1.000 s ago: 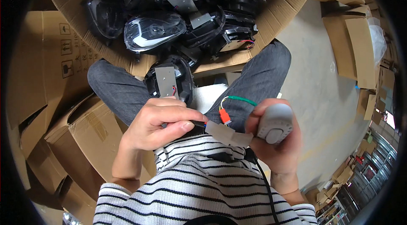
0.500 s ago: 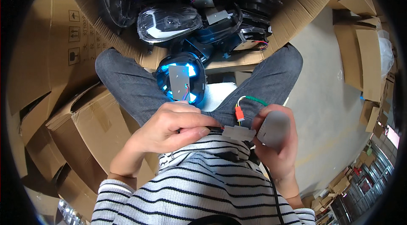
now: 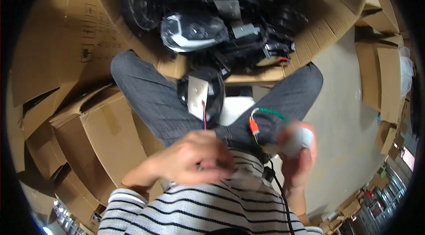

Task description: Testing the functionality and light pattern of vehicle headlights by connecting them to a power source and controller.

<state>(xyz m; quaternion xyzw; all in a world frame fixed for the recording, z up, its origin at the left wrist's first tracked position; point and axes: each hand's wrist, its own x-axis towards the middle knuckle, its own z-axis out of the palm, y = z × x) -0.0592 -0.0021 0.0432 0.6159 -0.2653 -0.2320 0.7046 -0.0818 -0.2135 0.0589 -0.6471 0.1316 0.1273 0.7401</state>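
My left hand [image 3: 197,157], smeared by motion, is closed with its fingers curled together. Red and blue wires [image 3: 204,117] run into it from a round black lamp unit [image 3: 214,86] with a light metal plate, lying unlit between my thighs. A dark bit shows between the fingers, too blurred to name. On the right, my right hand [image 3: 301,159] grips a rounded white device [image 3: 294,142]. From beside it a green-sleeved cable [image 3: 271,111] loops to an orange connector [image 3: 253,126]. A pale blurred piece near the right fingers cannot be made out.
A large cardboard box [image 3: 330,22] ahead of my knees holds several black lamp units, one with a clear cover [image 3: 192,33]. Cardboard boxes [image 3: 110,124] crowd the left; more cartons [image 3: 374,75] stand right. A black cable [image 3: 280,182] hangs down my front.
The lamp unit's blue light has gone out. My left hand has come away from the pale connector piece by the right hand and moved down. The whole view has shifted slightly.
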